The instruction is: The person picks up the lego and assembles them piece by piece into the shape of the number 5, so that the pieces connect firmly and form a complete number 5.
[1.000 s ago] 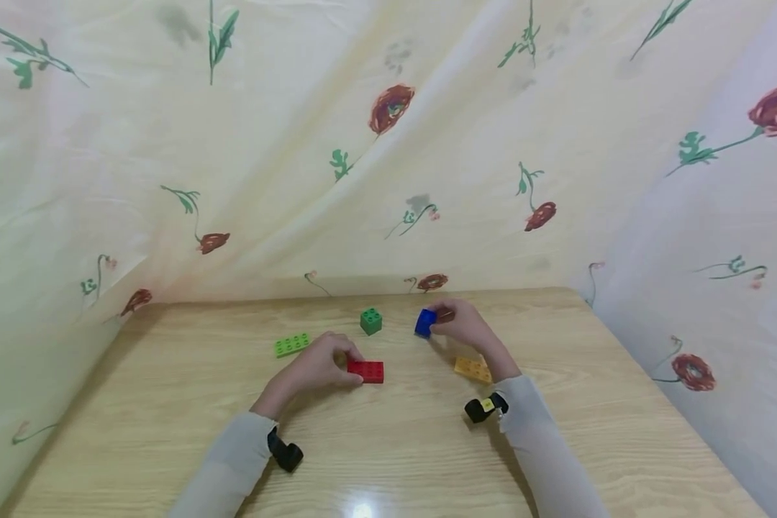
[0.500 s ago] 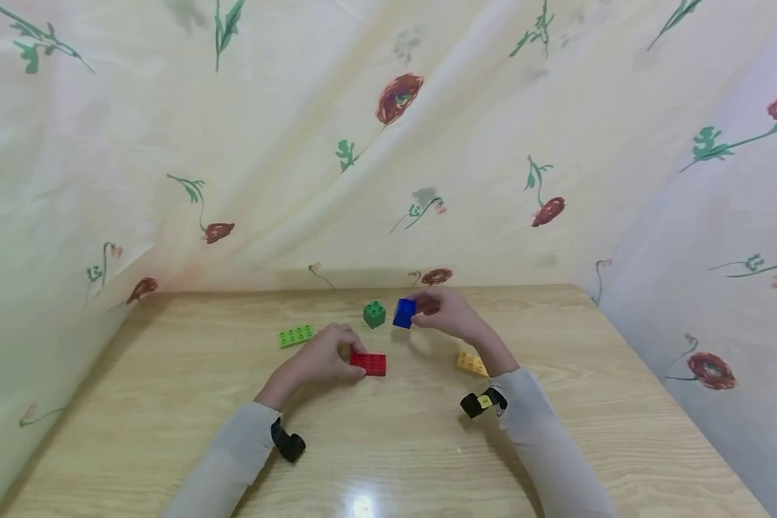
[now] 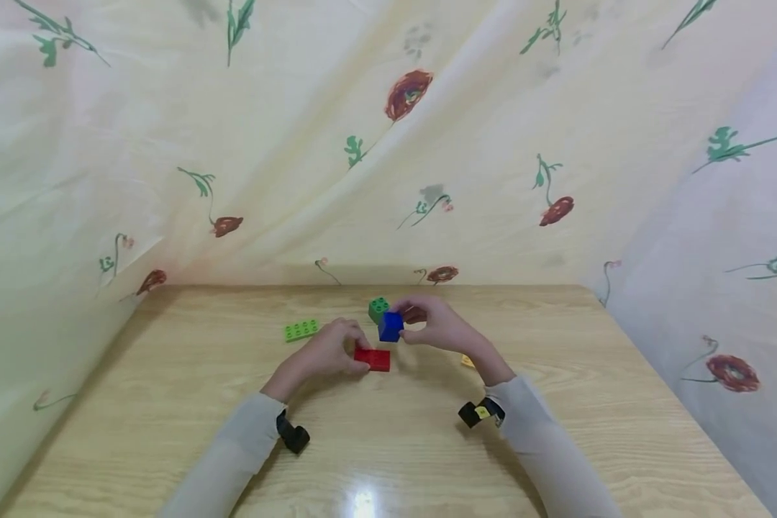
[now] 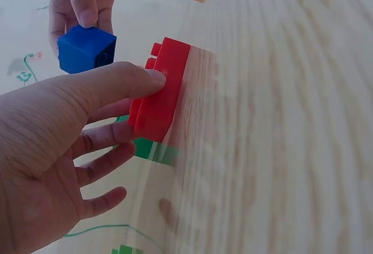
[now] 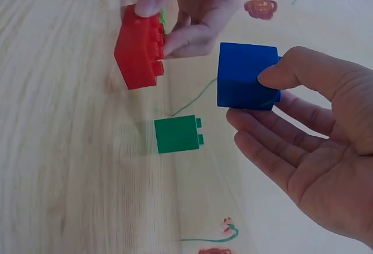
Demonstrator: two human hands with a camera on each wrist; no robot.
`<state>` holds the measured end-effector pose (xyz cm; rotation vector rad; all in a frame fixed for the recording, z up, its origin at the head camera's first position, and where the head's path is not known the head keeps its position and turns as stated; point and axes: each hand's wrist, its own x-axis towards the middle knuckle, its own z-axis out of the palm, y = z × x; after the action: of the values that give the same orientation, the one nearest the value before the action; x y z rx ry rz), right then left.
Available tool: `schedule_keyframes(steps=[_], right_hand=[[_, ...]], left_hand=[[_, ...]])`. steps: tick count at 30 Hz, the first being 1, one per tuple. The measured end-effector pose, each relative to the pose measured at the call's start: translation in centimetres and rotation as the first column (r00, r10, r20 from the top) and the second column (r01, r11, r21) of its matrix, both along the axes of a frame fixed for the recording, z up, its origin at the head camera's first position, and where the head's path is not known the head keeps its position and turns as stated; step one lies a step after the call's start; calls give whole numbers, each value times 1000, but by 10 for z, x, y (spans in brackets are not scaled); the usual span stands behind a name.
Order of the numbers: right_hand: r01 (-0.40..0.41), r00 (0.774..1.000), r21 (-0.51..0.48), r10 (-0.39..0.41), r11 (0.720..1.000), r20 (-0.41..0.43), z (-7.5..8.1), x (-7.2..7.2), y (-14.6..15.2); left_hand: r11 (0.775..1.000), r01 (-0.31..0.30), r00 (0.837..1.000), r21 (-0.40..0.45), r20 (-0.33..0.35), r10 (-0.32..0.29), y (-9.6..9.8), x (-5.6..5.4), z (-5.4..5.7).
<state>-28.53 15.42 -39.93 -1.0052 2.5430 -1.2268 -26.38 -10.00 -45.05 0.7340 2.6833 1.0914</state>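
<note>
On the table in the head view, my left hand [image 3: 329,352] pinches the left end of a red toy brick [image 3: 378,360], thumb on one long side and fingers on the other. The red brick [image 4: 163,88] stays down on the tabletop, studs up. My right hand [image 3: 440,324] holds a blue toy brick [image 3: 391,327] between thumb and fingers, raised above the table just behind the red one. In the right wrist view the blue brick [image 5: 247,76] is apart from the red. A dark green brick [image 3: 378,309] stands behind it, partly covered in the head view.
A flat light green brick [image 3: 301,330] lies left of the left hand. Under the right wrist a yellow-orange brick [image 3: 467,361] is mostly hidden. Flowered cloth [image 3: 285,144] hangs behind and beside the wooden table [image 3: 388,446].
My right hand has carried the blue brick leftward from the table's right side to just above and behind the red brick. My left hand keeps its hold on the red brick.
</note>
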Motion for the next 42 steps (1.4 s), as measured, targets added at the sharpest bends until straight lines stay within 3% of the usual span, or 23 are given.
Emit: schedule_keyframes(steps=[10, 19, 28, 42], right_hand=[[-21, 997, 83, 27, 996, -70, 0, -1, -5], [-25, 998, 149, 33, 988, -50, 0, -1, -10], [-35, 998, 188, 43, 982, -40, -4, -1, -10], [-63, 996, 211, 75, 976, -53, -8, 0, -13]], left_hand=[[1000, 20, 1000, 14, -9, -20, 3, -8, 1], [1000, 27, 1000, -5, -16, -27, 0, -10, 3], [1000, 15, 1000, -11, 14, -15, 0, -7, 3], [999, 22, 1000, -34, -7, -22, -1, -5, 4]])
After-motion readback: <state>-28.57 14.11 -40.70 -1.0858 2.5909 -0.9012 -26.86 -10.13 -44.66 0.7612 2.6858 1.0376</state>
